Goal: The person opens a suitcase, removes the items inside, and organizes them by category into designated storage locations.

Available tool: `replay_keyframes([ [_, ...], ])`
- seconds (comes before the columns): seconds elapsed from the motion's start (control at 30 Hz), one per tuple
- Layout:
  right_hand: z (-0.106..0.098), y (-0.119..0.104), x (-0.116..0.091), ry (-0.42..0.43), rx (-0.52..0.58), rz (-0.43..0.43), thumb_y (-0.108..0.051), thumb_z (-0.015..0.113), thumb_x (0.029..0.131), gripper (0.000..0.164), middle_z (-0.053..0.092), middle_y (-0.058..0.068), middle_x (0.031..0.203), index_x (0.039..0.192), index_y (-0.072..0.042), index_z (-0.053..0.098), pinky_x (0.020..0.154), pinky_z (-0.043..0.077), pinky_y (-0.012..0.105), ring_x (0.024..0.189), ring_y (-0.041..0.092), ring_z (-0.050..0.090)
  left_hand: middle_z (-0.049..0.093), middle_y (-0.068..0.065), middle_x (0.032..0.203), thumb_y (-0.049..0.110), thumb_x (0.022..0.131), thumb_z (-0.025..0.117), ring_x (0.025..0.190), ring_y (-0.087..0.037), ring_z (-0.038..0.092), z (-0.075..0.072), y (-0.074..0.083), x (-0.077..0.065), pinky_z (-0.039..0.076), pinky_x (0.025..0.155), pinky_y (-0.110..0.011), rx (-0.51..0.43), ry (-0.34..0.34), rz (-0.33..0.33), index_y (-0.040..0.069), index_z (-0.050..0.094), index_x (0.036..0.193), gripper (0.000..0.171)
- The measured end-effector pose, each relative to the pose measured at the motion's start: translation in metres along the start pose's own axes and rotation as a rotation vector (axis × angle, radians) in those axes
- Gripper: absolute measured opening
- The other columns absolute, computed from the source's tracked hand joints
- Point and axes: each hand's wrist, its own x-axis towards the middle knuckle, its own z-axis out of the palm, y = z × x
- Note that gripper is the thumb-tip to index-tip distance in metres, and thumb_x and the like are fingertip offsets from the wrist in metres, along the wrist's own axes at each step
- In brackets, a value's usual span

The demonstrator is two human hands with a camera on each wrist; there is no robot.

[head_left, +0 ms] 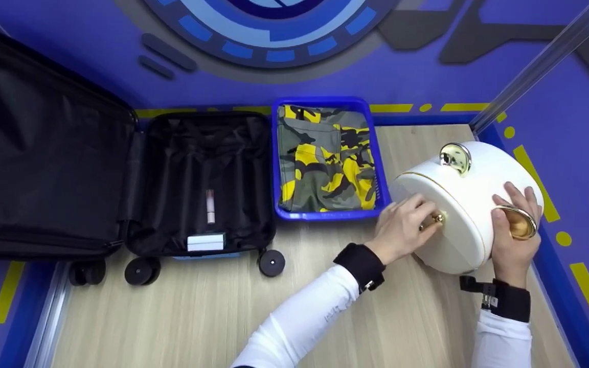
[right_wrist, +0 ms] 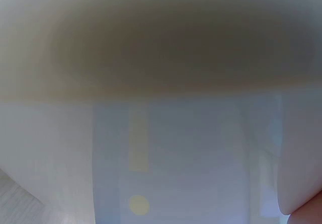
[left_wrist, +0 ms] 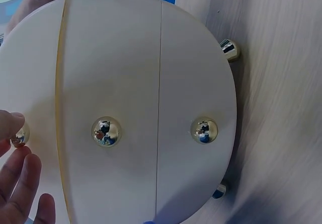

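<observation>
A rounded white makeup organizer box (head_left: pixel 471 199) with gold trim sits tilted at the right of the table. Seams split its front into sections, each with a gold knob (left_wrist: pixel 106 132), and two gold feet (left_wrist: pixel 230 49) show in the left wrist view. My left hand (head_left: pixel 404 225) pinches the gold knob (left_wrist: pixel 20 136) of the section nearest the lid end. On the box's right side my right hand (head_left: pixel 517 240) grips around a gold ear-shaped disc (head_left: pixel 522 225). A second gold ear (head_left: pixel 456 157) stands out on top. Blurred white surface fills most of the right wrist view.
A blue basket (head_left: pixel 325 215) holds a folded camouflage garment (head_left: pixel 320 158). Left of it lies an open black suitcase (head_left: pixel 172 168) with wheels, holding a lipstick-like tube (head_left: pixel 210 207) and a small white box (head_left: pixel 206 242). Blue patterned walls (head_left: pixel 402 82) enclose the wooden tabletop (head_left: pixel 212 312).
</observation>
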Motion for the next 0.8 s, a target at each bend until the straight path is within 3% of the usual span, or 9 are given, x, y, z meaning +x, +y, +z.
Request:
replay_keyframes([
  [0.3,0.000,0.001,0.000,0.013,0.035,0.002,0.002,0.064,0.081,0.038,0.055,0.027,0.127,0.115,0.017,0.057,0.114,0.001,0.024,0.139,0.029,0.026,0.051,0.013,0.089,0.043,0.087,0.064,0.074,0.000,0.049,0.002,0.003,0.003,0.032,0.060,-0.013,0.037,-0.003,-0.003,0.026,0.060,0.093,0.018],
  [0.43,-0.001,0.002,-0.001,-0.001,0.009,-0.016,0.002,0.064,0.082,0.039,0.054,0.029,0.127,0.117,0.017,0.056,0.114,0.001,0.026,0.140,0.030,0.025,0.056,0.012,0.101,0.043,0.088,0.062,0.082,0.000,0.053,0.001,0.001,-0.003,0.035,0.066,-0.012,0.024,-0.040,-0.011,0.027,0.061,0.108,0.026],
  [0.53,-0.001,0.002,-0.002,-0.001,0.000,-0.027,0.003,0.063,0.082,0.038,0.053,0.030,0.127,0.116,0.018,0.056,0.114,0.001,0.027,0.140,0.031,0.025,0.055,0.009,0.118,0.041,0.090,0.060,0.092,-0.002,0.056,-0.002,-0.003,-0.020,0.038,0.075,-0.014,-0.012,-0.094,-0.005,0.028,0.053,0.130,0.042],
  [0.63,0.000,0.001,-0.001,0.011,0.009,-0.022,0.003,0.063,0.082,0.038,0.055,0.028,0.126,0.116,0.018,0.056,0.114,0.001,0.026,0.139,0.030,0.026,0.051,0.006,0.129,0.036,0.092,0.057,0.100,-0.005,0.056,-0.010,-0.013,-0.046,0.041,0.082,-0.019,-0.030,-0.128,0.015,0.027,0.043,0.141,0.052],
  [0.7,0.000,0.000,0.000,0.015,0.027,-0.014,0.004,0.063,0.081,0.038,0.055,0.027,0.126,0.117,0.017,0.056,0.114,0.000,0.026,0.139,0.030,0.026,0.050,0.005,0.131,0.033,0.092,0.057,0.105,-0.006,0.056,-0.020,-0.023,-0.066,0.044,0.085,-0.022,-0.023,-0.120,0.022,0.026,0.041,0.142,0.054],
  [0.8,0.000,0.000,0.000,0.013,0.053,0.005,0.005,0.063,0.081,0.040,0.055,0.026,0.128,0.119,0.016,0.055,0.114,-0.001,0.025,0.140,0.029,0.025,0.050,0.003,0.130,0.028,0.088,0.062,0.107,-0.007,0.056,-0.042,-0.041,-0.097,0.047,0.082,-0.024,-0.023,-0.051,0.002,0.022,0.046,0.139,0.053],
])
